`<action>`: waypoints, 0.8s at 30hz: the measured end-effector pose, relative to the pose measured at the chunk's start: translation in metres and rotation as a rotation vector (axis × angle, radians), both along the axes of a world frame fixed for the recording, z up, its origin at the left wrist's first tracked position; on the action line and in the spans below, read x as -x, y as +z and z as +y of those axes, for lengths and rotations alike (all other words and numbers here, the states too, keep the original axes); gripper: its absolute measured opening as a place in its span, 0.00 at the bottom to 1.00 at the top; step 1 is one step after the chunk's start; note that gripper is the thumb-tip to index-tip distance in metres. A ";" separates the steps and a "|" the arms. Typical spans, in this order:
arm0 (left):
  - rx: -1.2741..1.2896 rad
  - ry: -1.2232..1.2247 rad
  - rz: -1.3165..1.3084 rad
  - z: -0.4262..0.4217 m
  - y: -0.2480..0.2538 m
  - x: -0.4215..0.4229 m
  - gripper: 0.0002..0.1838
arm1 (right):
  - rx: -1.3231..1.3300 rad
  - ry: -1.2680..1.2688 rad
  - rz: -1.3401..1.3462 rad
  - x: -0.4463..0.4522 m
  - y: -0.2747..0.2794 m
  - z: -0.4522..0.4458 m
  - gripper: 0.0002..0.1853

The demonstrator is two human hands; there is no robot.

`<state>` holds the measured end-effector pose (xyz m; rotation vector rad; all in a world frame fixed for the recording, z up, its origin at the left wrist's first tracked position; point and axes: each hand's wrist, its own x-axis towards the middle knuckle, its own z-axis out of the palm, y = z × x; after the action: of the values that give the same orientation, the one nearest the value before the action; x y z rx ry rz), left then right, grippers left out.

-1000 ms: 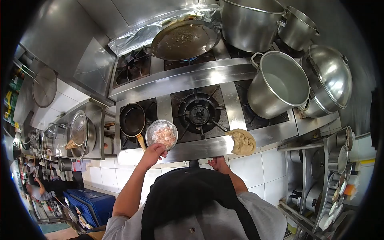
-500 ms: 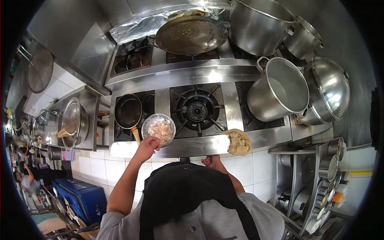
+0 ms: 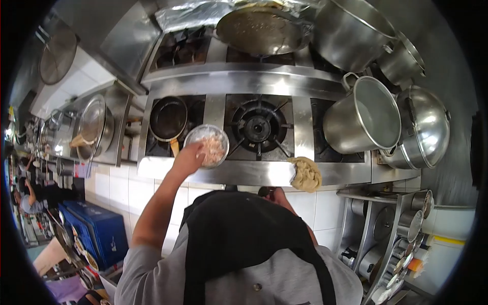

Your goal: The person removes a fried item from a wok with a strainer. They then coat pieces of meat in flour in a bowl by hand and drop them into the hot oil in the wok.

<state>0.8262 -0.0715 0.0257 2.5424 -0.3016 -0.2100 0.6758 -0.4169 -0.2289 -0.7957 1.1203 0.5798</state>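
A metal bowl [image 3: 219,133] of pinkish, white-dusted food [image 3: 216,148] stands at the stove's front left, beside a black frying pan [image 3: 169,118]. My left hand [image 3: 189,158] reaches over the bowl's near left rim, its fingers at the food. Those fingers are blurred, so I cannot tell whether they grip anything. Below the stove's front edge, my right hand [image 3: 278,195] is closed around what looks like a dark stove knob [image 3: 265,191]; the apron hides part of the hand. A crumpled tan cloth [image 3: 306,174] hangs over the front ledge nearby.
A black burner [image 3: 258,128] sits at centre. Large steel pots [image 3: 362,116] stand to the right, with a wide shallow pan [image 3: 262,31] behind. A rack [image 3: 373,218] of pots is at lower right. A blue box [image 3: 96,236] and people in the distance are on the left.
My left hand has gone from the bowl's near rim to over the food. My right hand has shifted at the front edge onto the dark knob. The whole view has tilted slightly.
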 end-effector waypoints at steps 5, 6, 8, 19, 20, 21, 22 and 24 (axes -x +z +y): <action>-0.169 -0.127 -0.128 -0.015 -0.006 -0.025 0.21 | 0.501 0.871 -0.237 0.046 0.018 -0.064 0.24; -0.161 -0.124 -0.119 -0.019 -0.009 -0.026 0.21 | 0.527 0.927 -0.247 0.059 0.012 -0.080 0.24; -0.281 -0.186 -0.171 -0.025 -0.013 -0.029 0.22 | 0.548 0.949 -0.221 0.081 0.009 -0.103 0.23; -0.465 -0.518 -0.215 -0.019 -0.038 -0.044 0.17 | 0.794 1.140 -0.584 -0.028 0.153 -0.028 0.22; -0.374 -0.469 -0.233 -0.016 -0.042 -0.044 0.15 | 0.826 1.121 -0.893 -0.046 0.163 -0.007 0.20; -0.283 -0.422 -0.250 -0.014 -0.043 -0.046 0.12 | 0.685 1.086 -0.723 -0.071 0.203 0.029 0.20; -0.283 -0.426 -0.255 -0.013 -0.038 -0.047 0.12 | 0.719 1.058 -0.913 -0.089 0.167 0.045 0.21; -0.121 -0.247 -0.210 -0.008 -0.023 -0.046 0.11 | 0.419 0.958 -0.668 -0.122 0.202 0.099 0.26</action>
<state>0.8725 -0.0790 0.0029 2.6461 -0.7057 -0.0548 0.7983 -0.3176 -0.0269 -1.7625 0.1738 0.7775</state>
